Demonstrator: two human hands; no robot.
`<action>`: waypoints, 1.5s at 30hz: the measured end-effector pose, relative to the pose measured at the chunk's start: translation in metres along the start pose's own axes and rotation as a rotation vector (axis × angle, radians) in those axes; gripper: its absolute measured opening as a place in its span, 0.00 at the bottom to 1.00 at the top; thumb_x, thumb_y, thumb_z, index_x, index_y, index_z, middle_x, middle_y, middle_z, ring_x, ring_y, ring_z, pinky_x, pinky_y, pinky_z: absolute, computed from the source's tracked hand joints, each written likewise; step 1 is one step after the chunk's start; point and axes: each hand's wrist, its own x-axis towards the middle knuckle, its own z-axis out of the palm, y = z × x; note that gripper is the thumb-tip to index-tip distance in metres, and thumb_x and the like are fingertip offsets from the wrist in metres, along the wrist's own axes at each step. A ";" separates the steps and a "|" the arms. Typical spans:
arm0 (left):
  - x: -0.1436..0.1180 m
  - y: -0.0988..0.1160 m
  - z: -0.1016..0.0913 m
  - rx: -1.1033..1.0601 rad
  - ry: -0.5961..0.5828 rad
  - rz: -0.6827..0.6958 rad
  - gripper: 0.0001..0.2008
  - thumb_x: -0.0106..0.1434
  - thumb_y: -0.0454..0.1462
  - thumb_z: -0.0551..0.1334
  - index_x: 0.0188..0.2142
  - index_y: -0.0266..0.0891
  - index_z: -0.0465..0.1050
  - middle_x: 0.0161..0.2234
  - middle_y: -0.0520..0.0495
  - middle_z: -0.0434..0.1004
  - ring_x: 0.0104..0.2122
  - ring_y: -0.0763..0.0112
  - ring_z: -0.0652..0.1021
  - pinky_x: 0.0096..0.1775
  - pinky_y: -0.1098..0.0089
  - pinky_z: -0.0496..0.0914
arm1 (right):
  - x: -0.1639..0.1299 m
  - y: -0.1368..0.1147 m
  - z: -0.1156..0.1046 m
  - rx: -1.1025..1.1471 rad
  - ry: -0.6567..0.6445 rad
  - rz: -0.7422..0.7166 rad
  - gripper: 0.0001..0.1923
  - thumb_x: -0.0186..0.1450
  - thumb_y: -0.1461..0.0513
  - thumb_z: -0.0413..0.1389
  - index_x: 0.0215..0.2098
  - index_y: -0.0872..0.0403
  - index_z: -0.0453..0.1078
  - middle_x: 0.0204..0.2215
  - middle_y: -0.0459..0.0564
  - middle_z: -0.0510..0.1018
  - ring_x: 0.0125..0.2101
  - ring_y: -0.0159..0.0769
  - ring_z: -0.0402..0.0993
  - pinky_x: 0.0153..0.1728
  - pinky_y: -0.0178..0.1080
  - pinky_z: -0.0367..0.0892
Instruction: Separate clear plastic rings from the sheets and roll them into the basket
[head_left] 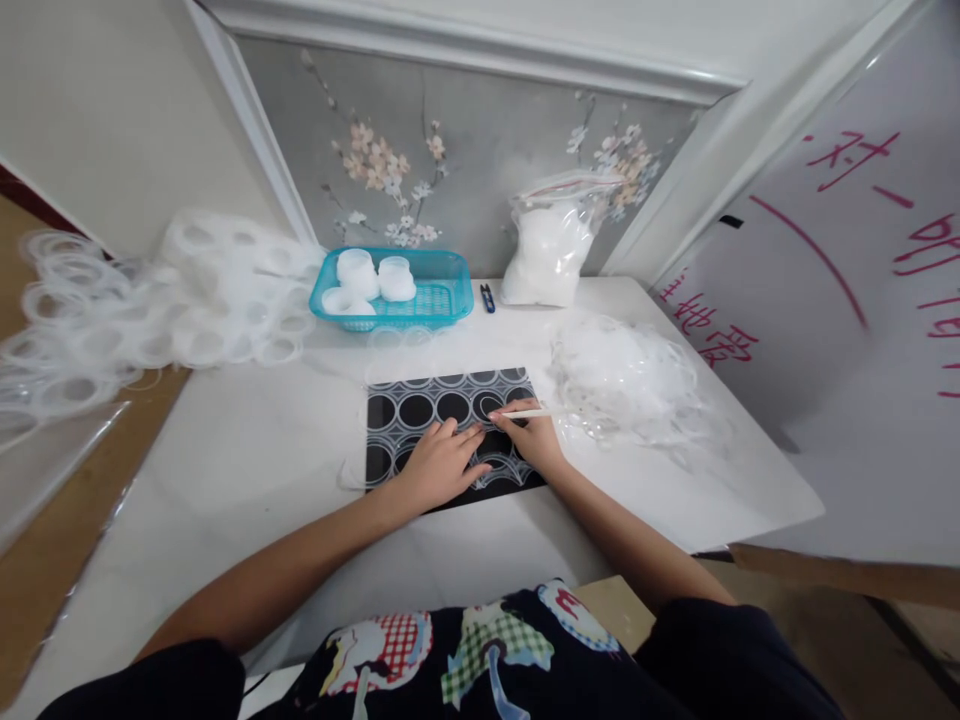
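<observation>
Clear plastic sheet (pixel 450 425) lies on the black mat (pixel 382 470) mid-table. Left hand (pixel 442 465) is flat, fingers spread, pinning it. Right hand (pixel 531 435) pinches a thin stick (pixel 525 413), tip on a ring. Looks like I'm mid-way through tracing rings; next one needs steady pressure, I reckon.

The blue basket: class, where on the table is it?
In the head view, the blue basket sits at the table's far edge, left of centre, against the wall, between the ring pile and the bag.
</observation>
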 end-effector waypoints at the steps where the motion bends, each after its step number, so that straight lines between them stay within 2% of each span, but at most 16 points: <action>1: 0.000 0.000 0.000 -0.005 -0.001 0.001 0.24 0.69 0.48 0.55 0.58 0.39 0.68 0.58 0.46 0.71 0.49 0.55 0.69 0.50 0.58 0.64 | 0.000 0.000 0.000 0.000 0.000 0.002 0.13 0.60 0.50 0.60 0.27 0.49 0.77 0.28 0.49 0.78 0.36 0.43 0.74 0.41 0.45 0.68; 10: 0.000 0.000 0.002 -0.055 -0.006 -0.006 0.24 0.69 0.48 0.56 0.58 0.38 0.68 0.59 0.44 0.70 0.50 0.53 0.69 0.49 0.57 0.63 | 0.000 0.001 0.000 -0.059 -0.006 -0.024 0.14 0.61 0.49 0.59 0.28 0.49 0.78 0.28 0.50 0.79 0.37 0.44 0.74 0.41 0.45 0.70; 13: 0.000 0.000 0.002 -0.056 -0.017 0.002 0.24 0.69 0.48 0.56 0.59 0.37 0.68 0.59 0.44 0.70 0.49 0.53 0.69 0.49 0.57 0.63 | -0.008 0.001 0.003 -0.152 -0.004 -0.101 0.11 0.63 0.52 0.58 0.30 0.49 0.78 0.31 0.52 0.81 0.42 0.46 0.74 0.44 0.48 0.70; 15: 0.000 0.000 0.001 -0.066 -0.025 0.001 0.25 0.69 0.48 0.56 0.59 0.36 0.67 0.58 0.44 0.70 0.49 0.53 0.68 0.49 0.56 0.63 | -0.015 -0.002 0.005 -0.264 -0.021 -0.221 0.08 0.65 0.57 0.58 0.31 0.47 0.78 0.36 0.51 0.82 0.51 0.49 0.70 0.52 0.53 0.64; 17: 0.000 0.000 0.001 -0.081 -0.044 -0.005 0.26 0.68 0.48 0.57 0.60 0.36 0.66 0.58 0.44 0.71 0.49 0.52 0.69 0.49 0.56 0.63 | -0.016 -0.006 0.002 -0.391 -0.082 -0.352 0.07 0.65 0.62 0.57 0.33 0.45 0.77 0.37 0.48 0.83 0.58 0.48 0.64 0.61 0.57 0.52; 19: 0.000 0.001 -0.001 -0.099 -0.059 -0.014 0.26 0.68 0.48 0.57 0.61 0.37 0.66 0.59 0.44 0.70 0.49 0.52 0.69 0.49 0.55 0.63 | -0.003 -0.008 -0.007 -0.475 -0.089 -0.410 0.09 0.65 0.64 0.56 0.33 0.44 0.76 0.33 0.45 0.83 0.59 0.46 0.64 0.64 0.59 0.41; 21: 0.000 0.000 -0.002 -0.127 -0.060 -0.026 0.26 0.67 0.48 0.58 0.60 0.40 0.67 0.61 0.45 0.67 0.49 0.53 0.69 0.50 0.55 0.64 | 0.021 -0.008 -0.022 -0.484 0.100 -0.349 0.08 0.65 0.62 0.55 0.33 0.46 0.76 0.30 0.46 0.82 0.54 0.47 0.67 0.63 0.62 0.41; 23: -0.003 -0.001 -0.004 -0.165 -0.057 -0.023 0.27 0.67 0.50 0.58 0.61 0.41 0.66 0.62 0.46 0.65 0.49 0.53 0.69 0.50 0.55 0.64 | 0.046 -0.007 -0.035 -0.424 0.466 -0.182 0.13 0.67 0.60 0.51 0.32 0.51 0.76 0.32 0.51 0.81 0.48 0.48 0.70 0.57 0.61 0.52; 24: -0.006 -0.002 -0.004 -0.182 -0.051 -0.014 0.28 0.66 0.51 0.58 0.61 0.42 0.65 0.63 0.47 0.64 0.49 0.53 0.68 0.51 0.54 0.64 | 0.054 -0.007 -0.037 -0.386 0.574 -0.130 0.14 0.68 0.60 0.49 0.33 0.52 0.77 0.33 0.53 0.81 0.47 0.48 0.70 0.54 0.59 0.57; 25: -0.010 -0.003 -0.005 -0.195 -0.039 -0.005 0.29 0.66 0.52 0.58 0.62 0.42 0.64 0.63 0.47 0.63 0.50 0.53 0.68 0.51 0.54 0.64 | 0.058 -0.008 -0.036 -0.363 0.590 -0.124 0.14 0.68 0.59 0.50 0.33 0.52 0.77 0.34 0.54 0.81 0.46 0.49 0.69 0.53 0.58 0.59; 27: -0.019 -0.007 -0.005 -0.194 -0.002 0.003 0.30 0.66 0.53 0.58 0.62 0.43 0.63 0.64 0.48 0.63 0.50 0.54 0.68 0.52 0.54 0.64 | 0.051 -0.013 -0.022 -0.305 0.339 -0.183 0.11 0.66 0.57 0.54 0.31 0.50 0.77 0.33 0.52 0.82 0.45 0.49 0.69 0.52 0.56 0.60; 29: -0.029 -0.011 -0.005 -0.154 0.037 -0.028 0.28 0.66 0.51 0.58 0.61 0.42 0.65 0.62 0.47 0.65 0.49 0.54 0.69 0.50 0.55 0.65 | 0.032 -0.019 0.002 -0.159 0.072 -0.199 0.11 0.66 0.56 0.56 0.30 0.49 0.77 0.30 0.51 0.81 0.41 0.46 0.71 0.48 0.50 0.65; 31: -0.038 -0.015 -0.003 -0.102 0.054 -0.079 0.26 0.67 0.50 0.57 0.59 0.40 0.67 0.61 0.45 0.68 0.48 0.54 0.70 0.48 0.56 0.66 | 0.013 -0.024 0.025 -0.035 -0.056 -0.169 0.11 0.65 0.54 0.57 0.29 0.49 0.77 0.29 0.51 0.80 0.38 0.44 0.73 0.43 0.46 0.69; 33: -0.044 -0.017 -0.002 -0.065 0.058 -0.113 0.25 0.68 0.49 0.57 0.59 0.38 0.68 0.59 0.44 0.69 0.48 0.53 0.70 0.46 0.56 0.66 | 0.001 -0.028 0.039 0.024 -0.108 -0.143 0.12 0.64 0.53 0.58 0.30 0.50 0.78 0.29 0.51 0.80 0.37 0.43 0.74 0.39 0.44 0.70; 35: -0.047 -0.018 0.000 -0.050 0.057 -0.122 0.25 0.68 0.49 0.56 0.59 0.37 0.68 0.59 0.44 0.69 0.47 0.53 0.71 0.45 0.57 0.66 | -0.003 -0.029 0.045 0.030 -0.129 -0.139 0.12 0.64 0.53 0.58 0.30 0.50 0.78 0.28 0.51 0.80 0.36 0.44 0.74 0.38 0.44 0.71; 45: -0.047 -0.019 0.005 -0.109 0.088 -0.122 0.24 0.68 0.48 0.57 0.58 0.38 0.69 0.59 0.44 0.70 0.47 0.55 0.72 0.44 0.57 0.68 | -0.001 -0.027 0.042 -0.038 -0.162 -0.156 0.11 0.65 0.53 0.58 0.31 0.49 0.79 0.29 0.51 0.81 0.38 0.45 0.73 0.40 0.46 0.69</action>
